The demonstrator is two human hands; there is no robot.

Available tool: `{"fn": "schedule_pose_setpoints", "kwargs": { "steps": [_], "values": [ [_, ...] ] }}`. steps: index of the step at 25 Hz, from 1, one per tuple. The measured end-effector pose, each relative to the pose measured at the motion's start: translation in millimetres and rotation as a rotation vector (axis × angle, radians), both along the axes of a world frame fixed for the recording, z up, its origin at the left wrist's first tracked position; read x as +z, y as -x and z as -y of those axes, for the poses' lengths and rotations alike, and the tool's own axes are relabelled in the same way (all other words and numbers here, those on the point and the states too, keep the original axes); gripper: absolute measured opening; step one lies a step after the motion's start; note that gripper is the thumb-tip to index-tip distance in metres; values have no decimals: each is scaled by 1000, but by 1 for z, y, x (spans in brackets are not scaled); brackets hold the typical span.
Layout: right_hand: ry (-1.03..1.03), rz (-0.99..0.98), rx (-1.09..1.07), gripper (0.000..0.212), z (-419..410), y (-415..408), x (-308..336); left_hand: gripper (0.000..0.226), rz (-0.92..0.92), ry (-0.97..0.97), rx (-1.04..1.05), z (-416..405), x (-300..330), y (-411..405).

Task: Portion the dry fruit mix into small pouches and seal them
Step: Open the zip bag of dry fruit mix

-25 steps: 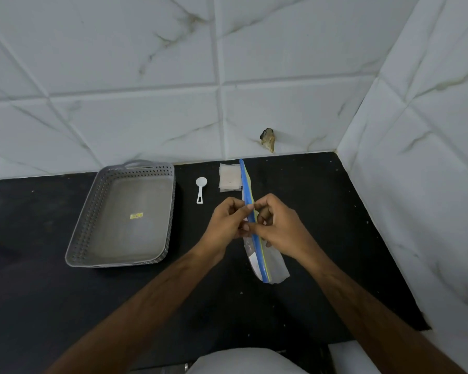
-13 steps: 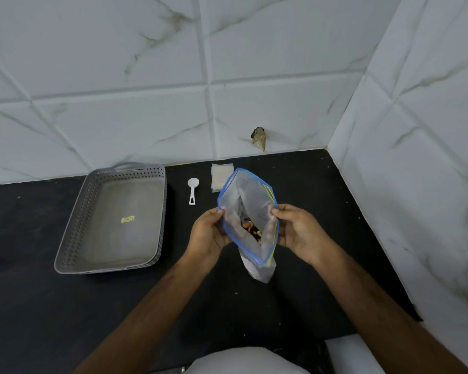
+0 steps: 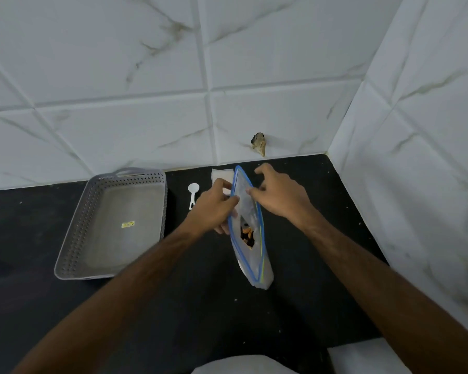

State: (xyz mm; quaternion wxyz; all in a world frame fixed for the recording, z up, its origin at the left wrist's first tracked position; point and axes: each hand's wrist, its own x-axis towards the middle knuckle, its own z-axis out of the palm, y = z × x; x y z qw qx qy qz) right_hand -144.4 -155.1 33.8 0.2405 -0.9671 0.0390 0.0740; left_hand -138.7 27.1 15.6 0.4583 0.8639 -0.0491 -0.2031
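Observation:
A clear zip bag [image 3: 250,263] with a blue rim stands on the black counter [image 3: 308,292], its mouth open. Orange and dark dry fruit mix [image 3: 247,235] shows inside. My left hand [image 3: 214,209] pinches the bag's left rim, with fingers visible through the plastic. My right hand [image 3: 280,195] is at the right rim near the far end; its thumb touches the rim and its other fingers are lifted and loosely curled. A small stack of white pouches [image 3: 220,175] lies just behind the bag, by the wall. A white scoop [image 3: 193,194] lies left of my left hand.
A grey perforated tray [image 3: 92,238] sits at the left with a small yellow label on its floor. White tiled walls close the back and the right side. A brownish lump [image 3: 259,143] sticks to the back wall above the counter.
The bag was pinched flat, then pulled wide open. Now its mouth is narrower, my right hand has let go of the rim's side and moved toward the far end, and the view has come closer.

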Motion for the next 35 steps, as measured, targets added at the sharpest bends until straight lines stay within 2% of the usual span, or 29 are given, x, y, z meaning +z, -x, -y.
{"fn": "schedule_pose_setpoints", "kwargs": {
  "steps": [3,7,9,12,15,17,18,20,22,23,26,28,29,31,33,35],
  "values": [
    [-22,24,26,38,-14,-23,8,20,305,-403,-113,13,10,-27],
    [135,54,79,24,-22,-40,5,26,479,-647,-150,21,9,-56],
    [20,1,86,22,-20,-46,-1,25,487,-710,-196,23,7,-59],
    [-353,-115,-1,17,-11,-49,-4,22,567,-737,-240,24,-3,-61],
    [-616,-244,-110,12,-1,-46,-1,22,576,-573,-241,19,-6,-71],
    [-731,-354,-145,15,7,-43,0,20,470,-419,-298,12,-2,-77],
    [-764,-406,-142,18,10,-41,0,17,348,-312,-307,7,-1,-78],
    [-857,-486,-143,23,17,-39,-5,12,-14,0,-231,-2,-1,-74],
    [-1059,-548,-181,26,20,-36,-13,12,-296,358,-85,-6,-4,-65],
    [-1180,-575,-220,25,20,-33,-18,15,-377,501,-8,-7,-10,-60],
    [-1384,-586,-306,22,12,-20,-31,22,-453,741,147,-1,-26,-45],
    [-1485,-536,-367,26,9,-14,-33,27,-418,760,214,2,-35,-31],
    [-1533,-495,-376,28,9,-10,-31,31,-351,683,232,3,-37,-22],
    [-1491,-397,-329,28,14,0,-26,39,-159,403,205,1,-43,0],
    [-1155,-332,-221,29,16,16,-23,39,-68,262,161,-1,-48,21],
    [-769,-287,-156,21,14,32,-25,26,-79,279,109,-1,-47,37]
  ]
}}
